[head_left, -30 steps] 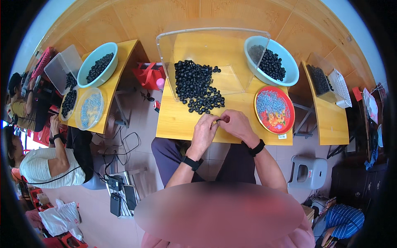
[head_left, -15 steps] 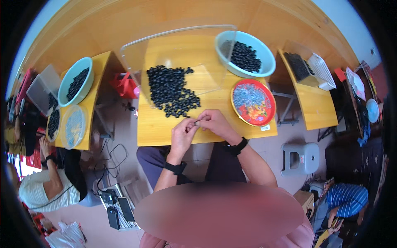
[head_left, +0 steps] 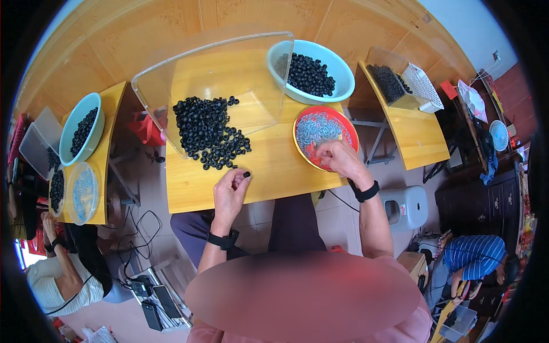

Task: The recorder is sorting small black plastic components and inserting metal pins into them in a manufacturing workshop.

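Observation:
My left hand [head_left: 230, 197] is closed at the table's front edge, pinching a small black ring-shaped piece [head_left: 247, 174] between thumb and fingertips. Just beyond it lies a heap of similar black pieces [head_left: 206, 128], spilling from a clear plastic box [head_left: 257, 63] on its side. My right hand [head_left: 342, 160] reaches over the front of a round red tray [head_left: 353, 134] with a yellow rim. In the tray lie many small silvery metal parts [head_left: 320, 127]. Its fingers are bent together and point down; whatever is between them is too small to make out.
A light blue basin [head_left: 346, 86] of black pieces stands behind the tray. At left, another table [head_left: 108, 143] bears a similar basin [head_left: 94, 137]; a person in a white top [head_left: 46, 286] works there. A grey stool [head_left: 409, 208] stands right. Cables [head_left: 146, 228] lie on the floor.
My hands were together at the table's front edge and are now apart. The right one has moved right to the tray; the left keeps a black piece. The view has shifted slightly.

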### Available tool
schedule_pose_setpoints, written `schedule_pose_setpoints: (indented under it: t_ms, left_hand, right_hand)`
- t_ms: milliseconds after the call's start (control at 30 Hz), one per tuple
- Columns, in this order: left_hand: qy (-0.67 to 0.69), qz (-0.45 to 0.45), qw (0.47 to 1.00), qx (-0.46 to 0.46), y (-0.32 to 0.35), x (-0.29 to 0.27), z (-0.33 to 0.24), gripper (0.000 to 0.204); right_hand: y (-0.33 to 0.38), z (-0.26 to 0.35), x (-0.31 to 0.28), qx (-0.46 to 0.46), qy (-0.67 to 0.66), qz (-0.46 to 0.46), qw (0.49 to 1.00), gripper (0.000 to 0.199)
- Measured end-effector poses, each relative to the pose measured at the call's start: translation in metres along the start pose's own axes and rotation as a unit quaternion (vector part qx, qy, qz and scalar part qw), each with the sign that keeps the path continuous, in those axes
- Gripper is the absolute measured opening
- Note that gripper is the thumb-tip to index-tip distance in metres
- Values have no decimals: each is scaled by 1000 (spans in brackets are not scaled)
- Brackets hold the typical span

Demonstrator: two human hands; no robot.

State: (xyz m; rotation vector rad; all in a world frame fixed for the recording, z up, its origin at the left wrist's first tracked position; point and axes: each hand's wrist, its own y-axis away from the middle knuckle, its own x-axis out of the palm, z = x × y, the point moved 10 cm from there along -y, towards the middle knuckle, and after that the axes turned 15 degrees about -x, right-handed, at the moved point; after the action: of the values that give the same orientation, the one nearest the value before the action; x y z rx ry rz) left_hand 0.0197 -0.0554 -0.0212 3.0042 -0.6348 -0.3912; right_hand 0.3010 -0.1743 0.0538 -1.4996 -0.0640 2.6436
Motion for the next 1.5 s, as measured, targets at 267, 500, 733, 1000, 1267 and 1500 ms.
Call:
schedule_pose_setpoints:
  t_ms: [267, 500, 733, 1000, 1267, 1500]
  left_hand:
    - [-12, -1, 1000, 8, 4, 0, -9, 15]
    - [-29, -5, 999, 13, 3, 2, -6, 15]
    - [-6, -2, 1000, -5, 5, 1, -3, 15]
    - [2, 3, 1000, 0, 4, 2, -2, 14]
    - [-10, -2, 1000, 4, 3, 2, -3, 15]
    - [-4, -5, 1000, 3, 6, 0, -4, 14]
  right_hand:
    - [12, -24, 17, 43, 77, 32, 996, 5]
    - [27, 8, -55, 38, 36, -253, 966, 6]
    - [38, -20, -30, 86, 72, -213, 971, 8]
    - [26, -30, -12, 42, 53, -114, 991, 8]
    - [10, -21, 19, 31, 21, -1, 999, 9]
    - [13, -12, 9, 43, 48, -83, 994, 6]
